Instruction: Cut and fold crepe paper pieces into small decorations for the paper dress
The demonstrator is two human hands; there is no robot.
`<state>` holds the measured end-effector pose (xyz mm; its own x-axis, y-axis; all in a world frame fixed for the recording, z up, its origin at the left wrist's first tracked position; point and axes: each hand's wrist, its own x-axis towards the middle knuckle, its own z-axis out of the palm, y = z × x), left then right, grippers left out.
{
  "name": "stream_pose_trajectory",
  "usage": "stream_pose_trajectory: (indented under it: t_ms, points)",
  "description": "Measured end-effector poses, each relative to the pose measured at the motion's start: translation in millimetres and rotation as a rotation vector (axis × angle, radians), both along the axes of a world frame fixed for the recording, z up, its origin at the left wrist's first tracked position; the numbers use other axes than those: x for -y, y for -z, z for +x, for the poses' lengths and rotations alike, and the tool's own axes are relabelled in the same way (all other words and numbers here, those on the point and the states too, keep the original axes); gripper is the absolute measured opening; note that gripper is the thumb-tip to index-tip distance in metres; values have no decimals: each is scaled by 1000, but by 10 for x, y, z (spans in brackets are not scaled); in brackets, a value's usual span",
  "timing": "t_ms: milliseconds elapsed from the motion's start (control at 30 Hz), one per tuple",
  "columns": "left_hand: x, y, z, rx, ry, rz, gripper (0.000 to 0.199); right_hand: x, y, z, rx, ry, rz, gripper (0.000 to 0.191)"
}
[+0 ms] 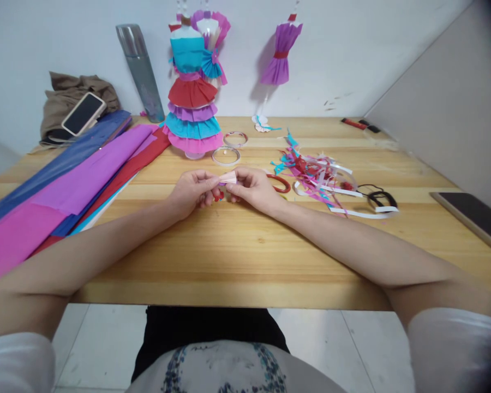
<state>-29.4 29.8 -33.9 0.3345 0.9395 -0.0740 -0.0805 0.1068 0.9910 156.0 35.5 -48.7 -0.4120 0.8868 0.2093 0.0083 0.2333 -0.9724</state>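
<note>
Both my hands meet over the middle of the wooden table (213, 256). Between them is a small pleated piece of pale pink paper (228, 177), with a bit of purple along its lower edge. My left hand (196, 191) pinches its left end between thumb and fingers. At the other end, my right hand (251, 188) closes its thumb and fingers on the same paper. Something small and red (218, 196) shows below my left fingers; what it is I cannot make out. Just beyond my hands lie two rolls of tape (226, 163) (236, 145).
Behind stands a doll form in a tiered paper dress (193, 93); a purple paper dress (282, 54) hangs right. Folded crepe paper (102, 164), a phone (84, 113) and a flask (141, 73) are left. Paper scraps (311, 172), a red ring (284, 184) and a dark tablet-like slab (474, 215) are right.
</note>
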Motion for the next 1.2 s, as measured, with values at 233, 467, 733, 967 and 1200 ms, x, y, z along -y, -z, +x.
stream_pose_trajectory:
  t_ms: [233,467,733,967,1200]
  points:
    - [-1,-19,5,5,-8,-33,24,12,-16,0,27,-12,17,25]
    - [-9,-17,4,-20,-7,-25,29,7,-10,-12,5,-8,-14,28]
    - [-16,-1,2,-16,-5,-9,25,-15,17,-2,-62,-30,-18,39]
    - [14,5,-6,-152,-56,185,27,6,-35,37,35,-20,50,34]
    - [50,24,-17,-291,-110,405,13,12,51,18,114,63,159,27]
